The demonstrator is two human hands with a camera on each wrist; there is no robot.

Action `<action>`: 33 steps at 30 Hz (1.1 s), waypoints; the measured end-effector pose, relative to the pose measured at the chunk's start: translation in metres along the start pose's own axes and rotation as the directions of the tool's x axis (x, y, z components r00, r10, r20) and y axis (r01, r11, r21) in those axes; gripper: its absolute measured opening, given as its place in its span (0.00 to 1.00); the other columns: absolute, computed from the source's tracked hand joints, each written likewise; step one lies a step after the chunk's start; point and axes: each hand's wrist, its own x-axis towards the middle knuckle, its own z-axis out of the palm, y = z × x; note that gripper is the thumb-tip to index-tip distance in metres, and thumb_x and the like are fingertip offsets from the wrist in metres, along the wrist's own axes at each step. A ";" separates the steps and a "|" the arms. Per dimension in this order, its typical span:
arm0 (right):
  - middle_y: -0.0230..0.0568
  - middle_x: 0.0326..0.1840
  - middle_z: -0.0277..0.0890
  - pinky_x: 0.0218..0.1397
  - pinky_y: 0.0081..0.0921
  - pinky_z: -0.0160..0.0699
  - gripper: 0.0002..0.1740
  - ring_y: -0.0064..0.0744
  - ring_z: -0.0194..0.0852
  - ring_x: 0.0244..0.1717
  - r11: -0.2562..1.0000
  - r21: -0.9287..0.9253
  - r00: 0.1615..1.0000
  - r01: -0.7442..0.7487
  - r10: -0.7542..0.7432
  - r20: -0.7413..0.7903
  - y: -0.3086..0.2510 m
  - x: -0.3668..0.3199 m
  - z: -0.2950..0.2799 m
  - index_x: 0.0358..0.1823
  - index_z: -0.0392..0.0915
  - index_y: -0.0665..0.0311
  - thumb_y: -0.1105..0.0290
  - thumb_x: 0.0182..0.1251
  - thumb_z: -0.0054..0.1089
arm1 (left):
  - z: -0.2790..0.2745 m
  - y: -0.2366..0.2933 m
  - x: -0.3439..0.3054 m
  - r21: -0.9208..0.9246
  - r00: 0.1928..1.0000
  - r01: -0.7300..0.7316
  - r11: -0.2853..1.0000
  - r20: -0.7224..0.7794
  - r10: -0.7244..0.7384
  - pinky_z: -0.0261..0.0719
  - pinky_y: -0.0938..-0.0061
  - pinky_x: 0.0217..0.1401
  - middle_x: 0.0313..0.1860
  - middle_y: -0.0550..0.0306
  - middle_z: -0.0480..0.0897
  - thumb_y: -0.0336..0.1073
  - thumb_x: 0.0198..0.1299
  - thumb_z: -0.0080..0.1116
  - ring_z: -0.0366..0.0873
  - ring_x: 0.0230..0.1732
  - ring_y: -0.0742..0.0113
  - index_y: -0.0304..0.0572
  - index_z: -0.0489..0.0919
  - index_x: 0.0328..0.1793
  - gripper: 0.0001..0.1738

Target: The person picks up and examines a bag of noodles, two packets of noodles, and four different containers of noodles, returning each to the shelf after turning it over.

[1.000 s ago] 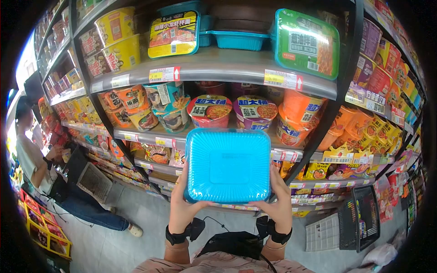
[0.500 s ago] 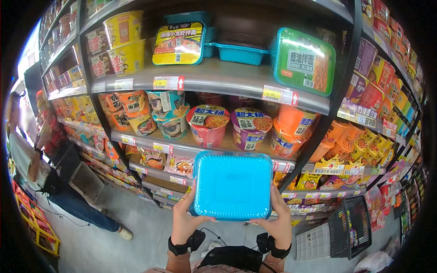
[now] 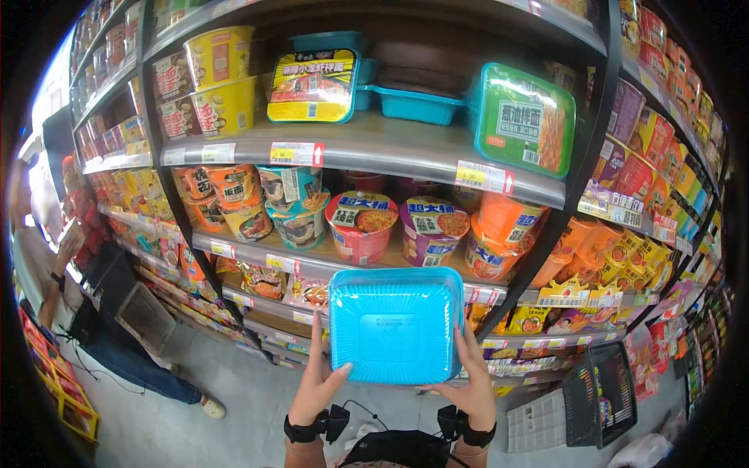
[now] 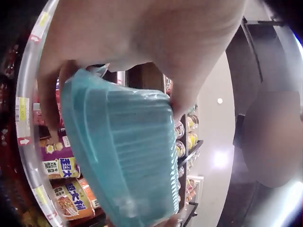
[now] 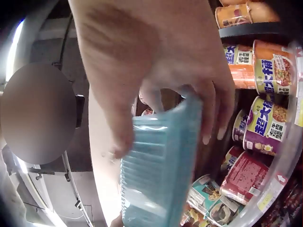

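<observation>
A blue plastic tray-shaped package point(image 3: 396, 326), its ribbed underside facing the head camera, is held between both hands in front of the shelves. On its left edge is the left hand point(image 3: 316, 390), thumb on the near corner. The right hand point(image 3: 470, 378) grips the right edge, thumb along the near side. In the left wrist view the left hand point(image 4: 142, 38) spans one end of the package point(image 4: 123, 142), fingers on one face and thumb on the other. The right wrist view has the right hand point(image 5: 156, 61) pinching the package point(image 5: 161, 165) likewise.
The upper shelf point(image 3: 367, 148) bears a yellow-labelled box point(image 3: 314, 87), a green-labelled box point(image 3: 527, 121) and a blue tray point(image 3: 420, 105). Noodle tubs point(image 3: 361, 226) line the shelf below. Black basket point(image 3: 611, 394) stands at right; another person point(image 3: 117, 351) is at left.
The package has tilted slightly, and its base print shows more clearly. Compared with a second ago, it sits lower in the head view. The left thumb has shifted onto its underside corner.
</observation>
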 end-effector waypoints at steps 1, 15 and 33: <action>0.59 0.69 0.47 0.65 0.39 0.55 0.60 0.50 0.48 0.69 0.985 0.168 0.999 -0.034 0.035 -0.006 0.001 0.001 0.000 0.68 0.48 0.64 0.63 0.31 0.77 | -0.004 -0.003 0.002 -0.004 1.000 -0.003 1.000 0.024 0.003 0.56 0.67 0.65 0.69 0.45 0.51 0.22 0.48 0.57 0.54 0.67 0.59 0.38 0.37 0.73 0.50; 0.47 0.62 0.56 0.67 0.39 0.52 0.61 0.48 0.51 0.67 0.923 0.376 0.975 0.084 0.002 -0.223 0.013 0.032 0.023 0.68 0.43 0.55 0.76 0.32 0.75 | -0.040 -0.009 0.035 0.662 0.900 -0.417 0.622 0.209 0.381 0.51 0.61 0.69 0.72 0.46 0.43 0.20 0.46 0.58 0.45 0.71 0.46 0.53 0.49 0.72 0.48; 0.65 0.71 0.33 0.69 0.38 0.40 0.43 0.56 0.28 0.73 0.903 0.344 0.957 0.256 -0.288 0.045 0.015 0.030 -0.014 0.67 0.56 0.56 0.76 0.45 0.66 | -0.013 0.029 0.047 0.214 0.958 -0.280 0.936 0.003 0.286 0.50 0.69 0.68 0.63 0.50 0.64 0.32 0.43 0.52 0.59 0.65 0.61 0.31 0.63 0.63 0.36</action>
